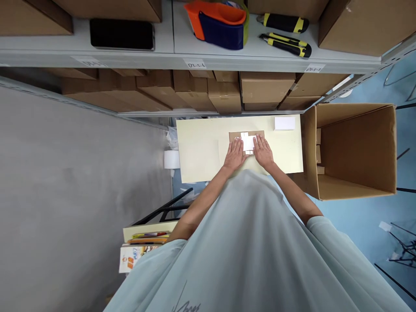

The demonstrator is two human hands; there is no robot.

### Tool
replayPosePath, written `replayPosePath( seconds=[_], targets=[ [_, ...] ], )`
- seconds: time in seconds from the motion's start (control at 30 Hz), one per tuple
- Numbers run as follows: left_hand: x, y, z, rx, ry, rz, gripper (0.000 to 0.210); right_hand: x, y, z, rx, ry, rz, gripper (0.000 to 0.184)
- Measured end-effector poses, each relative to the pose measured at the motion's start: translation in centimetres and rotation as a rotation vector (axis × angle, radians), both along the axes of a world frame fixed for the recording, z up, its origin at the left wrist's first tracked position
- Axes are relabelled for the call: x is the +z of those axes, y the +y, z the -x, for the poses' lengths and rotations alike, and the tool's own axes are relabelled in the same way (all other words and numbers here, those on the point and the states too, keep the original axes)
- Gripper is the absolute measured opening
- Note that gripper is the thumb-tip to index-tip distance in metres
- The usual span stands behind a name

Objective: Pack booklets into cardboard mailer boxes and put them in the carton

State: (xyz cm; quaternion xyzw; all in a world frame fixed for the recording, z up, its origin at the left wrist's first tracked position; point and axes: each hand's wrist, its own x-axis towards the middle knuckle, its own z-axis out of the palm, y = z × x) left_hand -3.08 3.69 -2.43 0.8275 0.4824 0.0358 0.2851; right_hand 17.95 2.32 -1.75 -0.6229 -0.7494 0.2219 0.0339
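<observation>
A small brown cardboard box (pixel 233 135) lies on the pale yellow tabletop (pixel 198 151), with white labels or tape across its middle. Resting flat on its left part is my left hand (pixel 234 155), fingers stretched forward. My right hand (pixel 263 151) lies on the right part, its fingers extended too, with fingertips at the edge of a white label (pixel 248 143) between the hands. Both palms face down, and neither hand grips anything that shows. Behind my right hand, a white stack of paper or labels (pixel 284 123) sits near the table's back edge.
A large open carton (pixel 357 151) with several small boxes inside stands right of the table. The shelf above (pixel 130 56) bears a phone (pixel 122 34), an orange and blue tape dispenser (pixel 219 26) and two utility knives (pixel 286 45). A white roll (pixel 171 159) is at the left.
</observation>
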Motion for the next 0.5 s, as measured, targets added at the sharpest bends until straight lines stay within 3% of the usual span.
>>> replayPosePath(
  seconds=[0.2,0.5],
  targets=[
    [0.1,0.4,-0.8,-0.021,0.003,0.022,0.071,-0.6,-0.2,1.6,-0.024,0.041,-0.005,0.065],
    [0.6,1.2,0.7,-0.003,0.006,0.034,0.064,0.3,0.3,0.2,0.022,0.01,0.045,0.066]
  ],
)
